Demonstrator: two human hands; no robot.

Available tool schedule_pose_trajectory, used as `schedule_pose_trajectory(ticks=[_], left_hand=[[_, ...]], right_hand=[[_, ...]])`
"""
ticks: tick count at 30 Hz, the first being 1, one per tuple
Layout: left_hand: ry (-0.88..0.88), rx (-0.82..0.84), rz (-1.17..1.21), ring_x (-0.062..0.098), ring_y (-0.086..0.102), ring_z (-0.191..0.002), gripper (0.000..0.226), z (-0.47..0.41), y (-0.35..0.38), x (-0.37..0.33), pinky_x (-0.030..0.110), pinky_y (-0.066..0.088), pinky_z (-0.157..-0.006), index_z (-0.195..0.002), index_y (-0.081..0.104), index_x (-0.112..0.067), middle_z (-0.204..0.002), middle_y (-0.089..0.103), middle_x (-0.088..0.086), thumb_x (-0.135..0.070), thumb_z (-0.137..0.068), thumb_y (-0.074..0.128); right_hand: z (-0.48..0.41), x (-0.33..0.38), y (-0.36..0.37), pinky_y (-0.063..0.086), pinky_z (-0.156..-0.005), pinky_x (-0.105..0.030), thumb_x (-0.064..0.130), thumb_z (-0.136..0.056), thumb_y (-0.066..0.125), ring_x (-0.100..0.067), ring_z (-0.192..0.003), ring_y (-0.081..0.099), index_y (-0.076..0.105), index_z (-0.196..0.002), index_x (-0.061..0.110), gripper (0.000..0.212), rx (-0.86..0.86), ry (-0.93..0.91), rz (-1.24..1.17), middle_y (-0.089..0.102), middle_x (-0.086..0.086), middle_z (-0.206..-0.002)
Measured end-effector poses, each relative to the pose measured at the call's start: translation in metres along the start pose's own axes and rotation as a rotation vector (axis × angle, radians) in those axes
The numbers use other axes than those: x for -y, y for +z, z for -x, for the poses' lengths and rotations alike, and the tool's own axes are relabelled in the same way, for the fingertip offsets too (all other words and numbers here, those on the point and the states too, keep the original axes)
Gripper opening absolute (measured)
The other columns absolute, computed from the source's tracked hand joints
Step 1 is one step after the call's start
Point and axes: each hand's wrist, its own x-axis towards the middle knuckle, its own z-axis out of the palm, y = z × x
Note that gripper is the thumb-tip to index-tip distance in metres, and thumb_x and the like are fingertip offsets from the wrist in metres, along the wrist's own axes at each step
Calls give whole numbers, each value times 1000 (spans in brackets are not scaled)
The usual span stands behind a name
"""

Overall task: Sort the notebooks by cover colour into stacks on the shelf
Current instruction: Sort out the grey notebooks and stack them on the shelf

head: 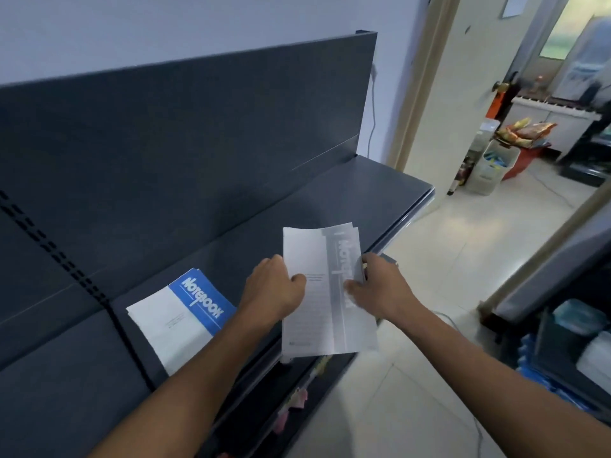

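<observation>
Head view: 2 hands hold the grey notebooks (pixel 317 312) over the front edge of the shelf (pixel 297 200), left hand (pixel 274 285) pinching the left edge, right hand (pixel 380 285) gripping the right. The blue stack (pixel 185 312) lies just left. Next move, I'd say: set the grey ones down beside it as a separate stack.

Stack of notebooks (pixel 178 320) lying on the shelf (pixel 297 200), before the back panel (pixel 198 127); to its right, held notebooks (pixel 314 309) over the shelf's front edge, gripped by left hand (pixel 274 287) at their left side and right hand (pixel 380 287) at their right
</observation>
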Motion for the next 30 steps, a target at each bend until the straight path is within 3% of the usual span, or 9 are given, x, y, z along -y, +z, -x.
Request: schedule_pose_trajectory(ticks=[4, 9, 14, 19, 25, 27, 30], left_hand=[[-95, -26, 25, 26, 60, -94, 26, -5, 15, -24, 38, 53, -77, -105, 54, -12, -110, 60, 6, -34, -91, 52], [-285, -52, 77, 24, 57, -93, 22, -7, 13, -13, 33, 46, -73, -104, 53, -9, -108, 61, 6, -28, -93, 52], [-455, -102, 186, 24, 60, -96, 30, -23, 1, 16, 30, 45, -70, -110, 57, -10, -108, 61, 4, -35, -93, 57], [-535, -127, 192, 25, 62, -96, 33, -47, -1, 44, 33, 52, -72, -111, 60, -11, -108, 64, 5, -36, -91, 59], [-578, -176, 166, 28, 62, -99, 32, -60, -1, 55, 34, 52, -72, -111, 60, -5, -108, 63, 9, -30, -91, 63], [-584, -176, 149, 28, 61, -97, 30, -65, 1, 59, 34, 53, -73, -111, 59, -3, -110, 63, 11, -26, -92, 62], [-612, -163, 95, 27, 59, -91, 24, -71, 5, 61, 34, 54, -73, -113, 58, -2, -114, 61, 13, -18, -95, 58]], right_hand=[[-33, -19, -11, 37, -72, -29, 29, -92, 62, -22, -93, 58, 54, -120, 16, 32, 27, -118, 100, 66, -2, -114], [-68, -7, 0, 52, -86, -38, 29, -91, 63, -24, -97, 61, 54, -120, 17, 33, 177, -207, 60, 65, -1, -112], [-103, 30, 22, 56, -83, -39, 27, -90, 65, -24, -95, 65, 59, -121, 15, 33, 274, -348, 65, 68, -1, -110], [-136, 57, 50, 48, -65, -27, 25, -86, 67, -16, -82, 62, 65, -110, 19, 25, 325, -378, 98, 67, 6, -95], [-162, 78, 79, 45, -58, -30, 25, -80, 69, -19, -72, 60, 64, -98, 8, 25, 324, -336, 183, 68, -4, -91], [-171, 82, 88, 41, -53, -28, 21, -77, 67, -18, -63, 54, 60, -82, 9, 15, 333, -322, 206, 65, -4, -79], [-183, 87, 101, 36, -48, -24, 16, -71, 63, -18, -51, 48, 46, -64, 13, 19, 363, -314, 261, 51, -1, -60]])
